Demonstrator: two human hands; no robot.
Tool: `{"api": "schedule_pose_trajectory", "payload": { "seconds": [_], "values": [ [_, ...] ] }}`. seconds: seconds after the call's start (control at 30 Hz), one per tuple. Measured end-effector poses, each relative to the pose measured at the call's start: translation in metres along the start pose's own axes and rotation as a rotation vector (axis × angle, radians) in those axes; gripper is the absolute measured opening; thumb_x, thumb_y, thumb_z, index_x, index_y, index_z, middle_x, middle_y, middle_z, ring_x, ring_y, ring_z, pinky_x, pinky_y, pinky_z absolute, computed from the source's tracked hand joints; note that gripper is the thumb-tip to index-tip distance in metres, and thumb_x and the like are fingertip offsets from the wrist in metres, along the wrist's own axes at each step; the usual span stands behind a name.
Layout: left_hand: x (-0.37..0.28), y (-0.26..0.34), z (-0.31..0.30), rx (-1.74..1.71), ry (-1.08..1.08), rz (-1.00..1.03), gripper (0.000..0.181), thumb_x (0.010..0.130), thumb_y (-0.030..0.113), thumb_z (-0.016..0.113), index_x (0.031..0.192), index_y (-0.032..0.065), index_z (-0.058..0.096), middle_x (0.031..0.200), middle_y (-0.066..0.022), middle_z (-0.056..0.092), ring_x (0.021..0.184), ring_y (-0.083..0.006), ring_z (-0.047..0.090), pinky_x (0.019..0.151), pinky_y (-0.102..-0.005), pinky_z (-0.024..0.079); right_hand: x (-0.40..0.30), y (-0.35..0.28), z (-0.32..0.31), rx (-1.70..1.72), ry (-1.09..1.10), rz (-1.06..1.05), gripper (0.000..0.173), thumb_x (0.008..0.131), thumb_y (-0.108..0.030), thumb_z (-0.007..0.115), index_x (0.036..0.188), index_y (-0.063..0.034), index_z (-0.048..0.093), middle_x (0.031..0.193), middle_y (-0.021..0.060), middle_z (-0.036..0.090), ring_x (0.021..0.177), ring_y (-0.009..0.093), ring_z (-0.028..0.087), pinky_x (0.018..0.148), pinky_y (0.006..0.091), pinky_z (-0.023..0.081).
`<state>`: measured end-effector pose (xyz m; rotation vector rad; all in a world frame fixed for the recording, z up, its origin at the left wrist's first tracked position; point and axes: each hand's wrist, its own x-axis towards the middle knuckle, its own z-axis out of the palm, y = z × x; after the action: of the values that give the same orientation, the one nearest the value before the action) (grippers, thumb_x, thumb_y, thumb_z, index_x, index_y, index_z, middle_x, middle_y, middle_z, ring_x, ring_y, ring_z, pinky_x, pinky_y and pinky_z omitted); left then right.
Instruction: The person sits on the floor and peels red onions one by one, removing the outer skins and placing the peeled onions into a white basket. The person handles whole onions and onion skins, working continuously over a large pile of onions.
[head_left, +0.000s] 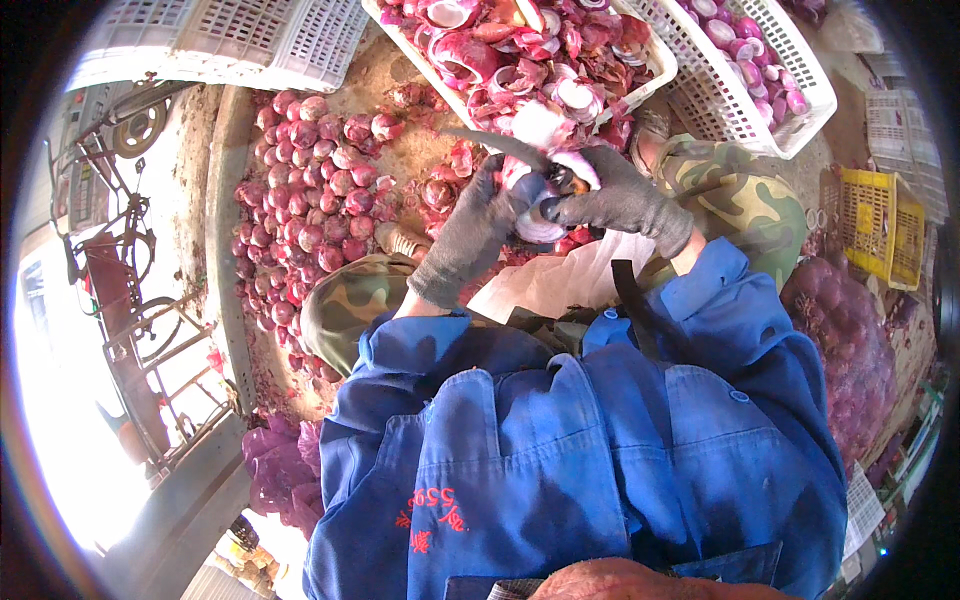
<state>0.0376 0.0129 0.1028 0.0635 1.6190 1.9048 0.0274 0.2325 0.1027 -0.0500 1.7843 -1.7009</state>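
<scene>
In my gloved left hand (474, 234) is a partly peeled red onion (541, 225), held low in front of the peel-filled crate. My gloved right hand (630, 196) grips a knife with a curved blade (504, 144), its tip pointing left, and its thumb rests against the onion. Fingers and motion blur hide much of the handle and the onion. Just beyond both hands stands a white plastic crate (664, 75) heaped with red onion skins and cut ends (525, 64). Pale sheeting (562, 277) lies between my knees.
Unpeeled red onions (315, 195) cover the floor at left. A white crate (817, 120) of peeled onions stands at upper right. To my right are a full mesh sack (840, 337) and a yellow crate (874, 232). Stacked white crates (247, 37) and a cargo tricycle (124, 247) are leftward.
</scene>
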Motion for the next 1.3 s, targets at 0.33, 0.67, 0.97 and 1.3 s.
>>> {"api": "schedule_pose_trajectory", "payload": {
  "seconds": [0.33, 0.67, 0.97, 1.3],
  "values": [
    [0.014, -0.018, -0.01, 0.628, 0.054, 0.397, 0.059, 0.099, 0.036, 0.062, 0.139, -0.0039, 0.044, 0.122, -0.0103, 0.06, 0.106, -0.0176, 0.061, 0.092, -0.0328, 0.052, 0.006, 0.009, 0.006, -0.013, 0.125, -0.097, 0.046, 0.072, -0.033, 0.086, 0.103, -0.0034, 0.068, 0.076, 0.0008, 0.066, 0.063, 0.01, 0.06, 0.056, 0.0267, 0.05],
    [0.031, -0.01, -0.006, -0.315, 0.324, -0.01, 0.061, 0.096, 0.053, 0.059, 0.128, 0.0015, 0.056, 0.11, -0.0084, 0.062, 0.098, -0.0182, 0.063, 0.083, -0.0357, 0.055, 0.005, 0.016, 0.017, -0.149, 0.347, -0.309, 0.054, 0.073, -0.04, 0.084, 0.11, -0.0049, 0.067, 0.085, 0.0043, 0.068, 0.075, 0.016, 0.062, 0.072, 0.0354, 0.053],
    [0.048, -0.007, -0.006, -0.644, 0.356, 0.014, 0.054, 0.093, 0.051, 0.064, 0.12, 0.0042, 0.058, 0.1, -0.0081, 0.061, 0.091, -0.0224, 0.063, 0.075, -0.0396, 0.056, 0.009, 0.02, 0.014, 0.068, 0.575, -0.528, 0.047, 0.079, -0.026, 0.08, 0.118, -0.0034, 0.065, 0.083, -0.0052, 0.055, 0.075, 0.005, 0.052, 0.071, 0.0229, 0.049],
    [0.076, 0.04, -0.027, -0.596, 0.266, 0.258, 0.059, 0.096, 0.036, 0.065, 0.138, 0.0019, 0.042, 0.122, -0.0144, 0.053, 0.102, -0.0293, 0.064, 0.087, -0.0524, 0.06, 0.005, 0.02, -0.032, 1.235, 0.253, -0.236, 0.047, 0.096, -0.041, 0.059, 0.116, 0.0013, 0.056, 0.092, 0.0191, 0.067, 0.062, 0.022, 0.066, 0.045, 0.0312, 0.056]
  ]
}}
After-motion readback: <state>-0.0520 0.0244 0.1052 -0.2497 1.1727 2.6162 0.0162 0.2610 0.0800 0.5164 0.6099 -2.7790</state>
